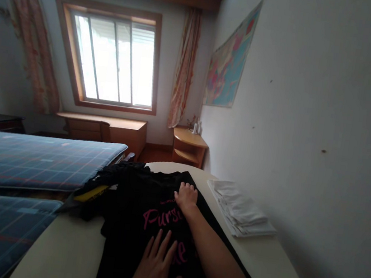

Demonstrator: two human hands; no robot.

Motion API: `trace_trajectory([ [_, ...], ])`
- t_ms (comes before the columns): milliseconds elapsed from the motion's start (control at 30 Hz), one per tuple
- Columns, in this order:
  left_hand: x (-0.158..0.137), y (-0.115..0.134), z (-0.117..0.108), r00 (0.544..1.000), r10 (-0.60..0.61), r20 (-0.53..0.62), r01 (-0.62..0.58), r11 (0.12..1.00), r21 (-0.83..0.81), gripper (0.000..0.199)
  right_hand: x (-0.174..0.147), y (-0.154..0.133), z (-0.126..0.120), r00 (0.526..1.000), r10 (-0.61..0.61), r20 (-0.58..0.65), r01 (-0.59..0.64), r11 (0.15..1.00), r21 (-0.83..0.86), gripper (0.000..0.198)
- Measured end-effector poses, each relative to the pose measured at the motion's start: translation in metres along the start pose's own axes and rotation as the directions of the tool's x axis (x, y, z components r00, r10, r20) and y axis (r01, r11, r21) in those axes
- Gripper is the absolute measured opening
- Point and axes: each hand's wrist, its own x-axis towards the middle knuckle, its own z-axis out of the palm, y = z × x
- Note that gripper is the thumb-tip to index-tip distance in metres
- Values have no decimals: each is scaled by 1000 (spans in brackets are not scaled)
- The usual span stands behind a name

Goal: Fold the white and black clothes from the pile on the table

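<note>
A black T-shirt with pink lettering lies spread out on a pale round-edged table, its collar end away from me. My left hand rests flat on the lower front of the shirt, fingers stretched and apart over the print. Further up, my right hand lies on the shirt near its collar and shoulder, palm down, with the thumb out to the side and the fingers slightly bent. Part of the lettering is hidden under my right hand and forearm.
Folded white cloth lies at the table's right, near the wall. Dark clothes with a yellow patch are heaped at the left edge. Beds with blue plaid mattresses stand left; a wooden desk and corner shelf are beyond.
</note>
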Motion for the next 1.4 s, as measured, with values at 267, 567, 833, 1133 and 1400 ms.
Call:
trace_trajectory([
  [267, 11, -25, 25, 997, 82, -9, -81, 995, 58, 79, 31, 10, 10, 995, 80, -59, -74, 993, 97, 38],
  [567, 16, -48, 53, 968, 208, -141, -175, 961, 215, 83, 41, 20, 36, 991, -39, 125, 21, 989, 148, 67],
  [833, 10, -27, 26, 992, 114, -50, -110, 991, 79, 80, 52, 28, 29, 971, -112, 212, 68, 976, 205, 69],
  [1133, 4, 3, -9, 999, 12, 39, -13, 999, 42, 75, 20, 68, 15, 999, -3, 42, -3, 990, 142, 46],
  [1400, 0, 7, -12, 997, 44, -56, -41, 998, 46, 69, 22, 75, 10, 1000, -7, -4, 7, 995, 104, 49],
])
